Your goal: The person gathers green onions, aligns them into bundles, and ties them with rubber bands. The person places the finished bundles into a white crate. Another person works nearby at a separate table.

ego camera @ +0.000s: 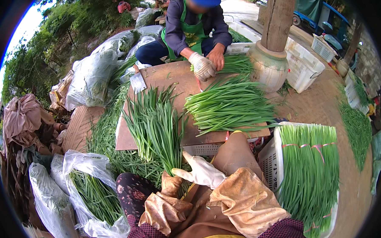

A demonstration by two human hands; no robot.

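My left hand, in brown covering that hides its fingers, is closed around the lower end of a bunch of green garlic chives. The leaves fan upward over the near edge of a wooden board. My right hand, in a white glove, is just right of that bunch with its fingers spread and nothing in them. Another pile of cut chives lies on the board's left part, under and beside the held leaves. A larger heap of chives covers the right part, pale ends to the left.
A cleaver rests on the board's far-left corner. Across from me, a seated person handles chives. To my right stands a white crate of tied chives; left are plastic bags and trimmings. A wooden post rises behind the heap.
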